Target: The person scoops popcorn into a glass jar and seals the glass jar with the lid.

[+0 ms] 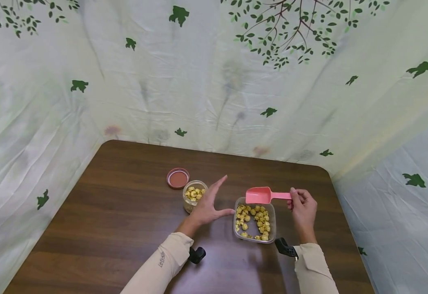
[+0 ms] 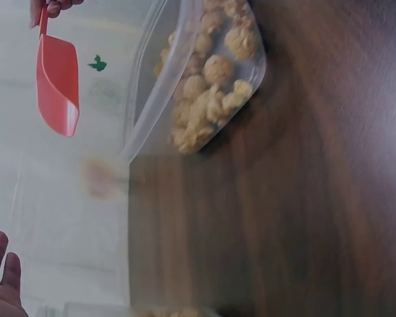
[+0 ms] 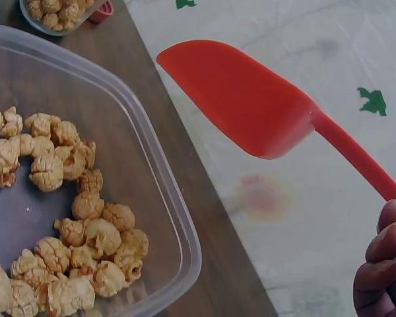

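Observation:
My right hand [image 1: 304, 209] grips the handle of a pink-red scoop [image 1: 259, 195], held above the far rim of a clear plastic container [image 1: 274, 222]. In the right wrist view the scoop's bowl [image 3: 241, 99] shows no popcorn. Caramel-coloured popcorn [image 1: 262, 220] lies loosely in the container, with part of its bottom bare. My left hand [image 1: 207, 207] is spread, thumb apart from the fingers, between the container and a glass jar [image 1: 188, 205]. Its thumb is at the container's left rim; whether they touch, I cannot tell. Popcorn fills the jar near its mouth, and the hand partly covers the jar.
A red round lid [image 1: 178, 178] lies on the brown wooden table [image 1: 133, 216] behind the jar, to its left. Pale cloth [image 1: 206, 81] printed with leaves hangs behind the table and along its sides.

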Demonstrator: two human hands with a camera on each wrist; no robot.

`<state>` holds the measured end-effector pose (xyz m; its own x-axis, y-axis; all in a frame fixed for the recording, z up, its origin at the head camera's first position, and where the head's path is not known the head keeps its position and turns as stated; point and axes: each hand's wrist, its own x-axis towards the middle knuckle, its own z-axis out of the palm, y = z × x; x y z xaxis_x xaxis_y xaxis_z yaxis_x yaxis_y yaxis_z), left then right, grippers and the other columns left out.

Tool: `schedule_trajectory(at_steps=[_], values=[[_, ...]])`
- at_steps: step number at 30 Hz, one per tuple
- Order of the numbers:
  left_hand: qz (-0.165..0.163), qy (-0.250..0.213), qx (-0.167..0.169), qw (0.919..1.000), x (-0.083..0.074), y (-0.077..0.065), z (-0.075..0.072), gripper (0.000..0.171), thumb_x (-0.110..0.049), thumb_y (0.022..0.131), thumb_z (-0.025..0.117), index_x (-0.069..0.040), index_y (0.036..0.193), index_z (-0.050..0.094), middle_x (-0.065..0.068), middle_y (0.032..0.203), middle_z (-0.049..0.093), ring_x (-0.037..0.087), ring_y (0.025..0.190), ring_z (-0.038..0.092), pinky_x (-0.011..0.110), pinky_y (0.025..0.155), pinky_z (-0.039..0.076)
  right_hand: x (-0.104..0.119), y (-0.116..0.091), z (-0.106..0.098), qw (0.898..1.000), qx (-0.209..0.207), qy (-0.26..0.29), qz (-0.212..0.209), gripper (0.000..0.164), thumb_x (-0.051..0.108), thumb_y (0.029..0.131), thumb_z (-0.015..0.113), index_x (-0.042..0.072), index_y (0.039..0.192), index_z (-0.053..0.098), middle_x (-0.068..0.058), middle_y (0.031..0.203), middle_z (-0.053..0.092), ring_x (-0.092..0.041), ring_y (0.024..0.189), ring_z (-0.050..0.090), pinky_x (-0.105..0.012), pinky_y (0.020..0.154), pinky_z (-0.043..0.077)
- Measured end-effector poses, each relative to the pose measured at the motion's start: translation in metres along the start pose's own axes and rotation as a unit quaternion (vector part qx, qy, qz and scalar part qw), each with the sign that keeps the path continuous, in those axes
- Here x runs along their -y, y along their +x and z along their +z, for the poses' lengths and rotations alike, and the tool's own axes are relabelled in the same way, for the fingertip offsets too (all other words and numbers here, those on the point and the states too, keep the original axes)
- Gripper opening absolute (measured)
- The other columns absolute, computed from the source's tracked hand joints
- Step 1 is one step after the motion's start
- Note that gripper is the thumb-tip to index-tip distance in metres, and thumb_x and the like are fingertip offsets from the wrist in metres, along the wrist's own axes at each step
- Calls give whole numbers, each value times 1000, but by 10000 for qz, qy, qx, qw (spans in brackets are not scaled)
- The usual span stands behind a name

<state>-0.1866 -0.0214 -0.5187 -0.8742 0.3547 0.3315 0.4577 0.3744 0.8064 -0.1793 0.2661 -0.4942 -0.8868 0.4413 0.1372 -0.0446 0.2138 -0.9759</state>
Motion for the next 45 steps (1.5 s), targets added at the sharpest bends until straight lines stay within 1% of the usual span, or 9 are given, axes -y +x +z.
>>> schedule_trajectory(at_steps=[8, 16, 19, 23, 29, 34, 38, 40, 45], values=[[66, -26, 221, 9997, 4, -7, 22, 101, -36, 73, 84, -15, 153, 26, 11, 154, 33, 29, 139, 33, 49, 111, 31, -8, -6, -13, 9986, 0, -485, 204, 31, 27, 96, 60, -4, 97, 60, 6, 63, 58, -5, 53, 52, -17, 51, 47], [54, -50, 325, 9994, 14, -14, 35, 104, -34, 71, 85, -14, 154, 24, 14, 154, 32, 33, 139, 32, 50, 110, 30, -22, -10, -19, 9969, -42, -741, 259, 30, 30, 95, 60, 0, 97, 62, 4, 65, 60, -8, 55, 54, -20, 53, 50], [-14, -79, 377, 9993, 19, -17, 39, 104, -40, 72, 83, -14, 154, 24, 14, 154, 32, 33, 139, 32, 51, 110, 30, -27, -12, -20, 9965, -45, -828, 127, 30, 30, 95, 61, 0, 95, 62, 1, 66, 60, -8, 55, 54, -20, 51, 49], [-80, -139, 438, 9989, 26, -20, 46, 106, -46, 72, 82, -11, 153, 24, 14, 154, 32, 33, 139, 31, 51, 111, 29, -31, -14, -21, 9953, -23, -970, -28, 30, 30, 95, 60, 0, 95, 62, -5, 68, 61, -8, 55, 54, -19, 51, 48], [-263, -197, 478, 9983, 35, -24, 57, 107, -36, 70, 85, -10, 153, 23, 13, 155, 31, 33, 139, 32, 50, 111, 29, -34, -18, -22, 9940, 32, -1085, -156, 28, 26, 95, 60, -2, 94, 62, -10, 69, 62, -7, 54, 54, -20, 51, 49], [-477, -308, 450, 9974, 41, -30, 65, 110, -31, 67, 88, -11, 154, 23, 14, 154, 32, 33, 138, 34, 49, 111, 30, -38, -23, -22, 9931, -5, -1145, -244, 25, 22, 95, 62, -3, 92, 62, -10, 66, 62, -5, 52, 53, -17, 48, 47], [-608, -366, 501, 9962, 46, -34, 70, 111, -31, 66, 89, -12, 154, 23, 16, 153, 33, 34, 136, 36, 50, 110, 30, -42, -26, -21, 9900, -17, -1325, -483, 23, 20, 95, 62, -3, 91, 62, -10, 65, 62, -5, 51, 52, -17, 46, 44], [-669, -320, 562, 9957, 48, -35, 72, 113, -34, 66, 89, -12, 154, 22, 16, 153, 33, 34, 136, 36, 49, 110, 31, -43, -28, -21, 9873, -12, -1470, -601, 22, 19, 95, 62, -2, 90, 62, -11, 65, 61, -5, 51, 51, -17, 45, 43], [-814, -229, 744, 9936, 50, -38, 77, 118, -38, 64, 89, -15, 155, 18, 14, 156, 27, 30, 140, 30, 47, 112, 28, -43, -33, -18, 9814, -37, -1743, -799, 19, 18, 95, 62, -1, 90, 62, -10, 66, 61, -6, 53, 49, -17, 46, 41]])
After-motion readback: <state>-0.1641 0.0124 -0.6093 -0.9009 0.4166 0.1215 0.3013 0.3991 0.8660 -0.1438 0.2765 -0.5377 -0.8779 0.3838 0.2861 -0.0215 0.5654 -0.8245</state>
